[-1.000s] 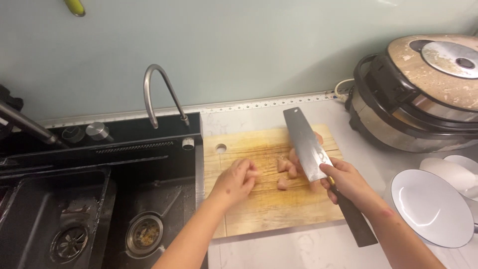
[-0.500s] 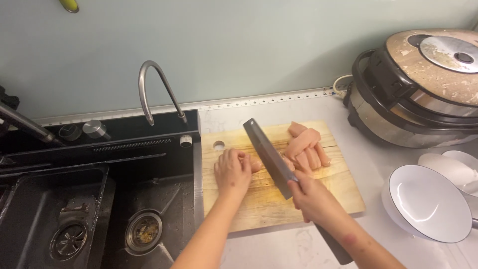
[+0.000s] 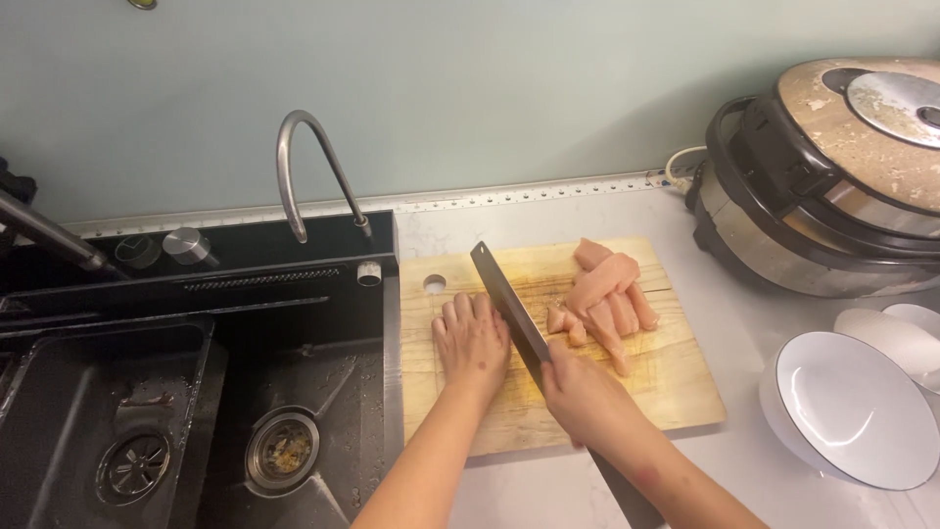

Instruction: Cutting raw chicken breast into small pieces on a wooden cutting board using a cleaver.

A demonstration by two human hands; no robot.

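Observation:
A wooden cutting board (image 3: pixel 676 392) lies on the counter beside the sink. Strips of raw pale pink meat (image 3: pixel 605 294) are piled on its far right part. My right hand (image 3: pixel 583 392) grips the handle of a broad cleaver (image 3: pixel 509 304), whose blade stands edge-down across the middle of the board, just left of the meat. My left hand (image 3: pixel 472 338) rests palm-down on the board, fingers pressed against the blade's left side. Whether anything lies under that hand is hidden.
A black sink (image 3: pixel 196 392) with a curved metal tap (image 3: pixel 304 167) fills the left. A large rice cooker (image 3: pixel 842 176) stands at the back right. A white bowl (image 3: pixel 852 407) and other white dishes (image 3: pixel 906 328) sit at the right edge.
The cleaver swung from the right of the meat to its left, pushing the pieces into a pile at the far right. My left hand stayed on the board beside the blade.

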